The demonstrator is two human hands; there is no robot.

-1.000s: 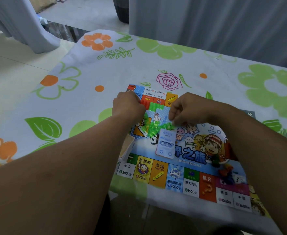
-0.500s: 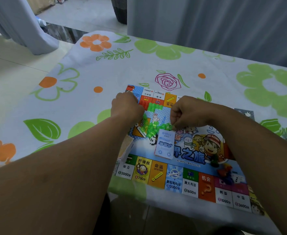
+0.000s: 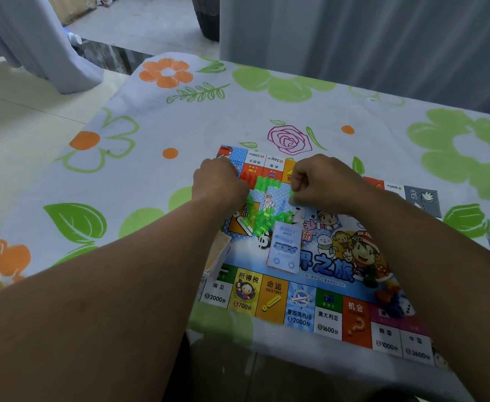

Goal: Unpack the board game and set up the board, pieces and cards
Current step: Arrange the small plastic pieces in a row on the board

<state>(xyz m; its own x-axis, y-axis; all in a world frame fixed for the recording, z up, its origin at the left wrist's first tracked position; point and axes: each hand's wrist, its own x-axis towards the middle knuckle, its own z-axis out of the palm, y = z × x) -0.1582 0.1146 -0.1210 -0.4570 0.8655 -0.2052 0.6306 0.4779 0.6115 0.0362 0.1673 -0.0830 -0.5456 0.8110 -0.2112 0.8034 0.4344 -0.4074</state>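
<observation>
A flowered tablecloth (image 3: 180, 120) covers the table, and grey curtains (image 3: 353, 39) hang behind it. The board (image 3: 327, 314) lies open and flat on the cloth.

The right hand (image 3: 324, 181), over the board's far middle, is curled, its thumb and forefinger nipping a green house (image 3: 292, 195). The left hand (image 3: 220, 184), at the board's far left corner, is bunched knuckles-up. Its fingertips are hidden, so I cannot tell whether it grasps anything.

Between the hands a row of green houses (image 3: 267, 182) stands beside some red houses (image 3: 248, 179). Toward the board's centre a loose heap (image 3: 262, 220) of green ones waits. A blue card deck (image 3: 284, 248) lies just nearer than the heap, and a second deck (image 3: 220, 250) sits at the board's left edge. Tokens (image 3: 387, 297) and a die (image 3: 406, 309) rest near its near right corner.

The houses look tiny, light and hard (probably slick plastic). They are best pinched by their side walls, one at a time. A brushing wrist would likely topple the row.
</observation>
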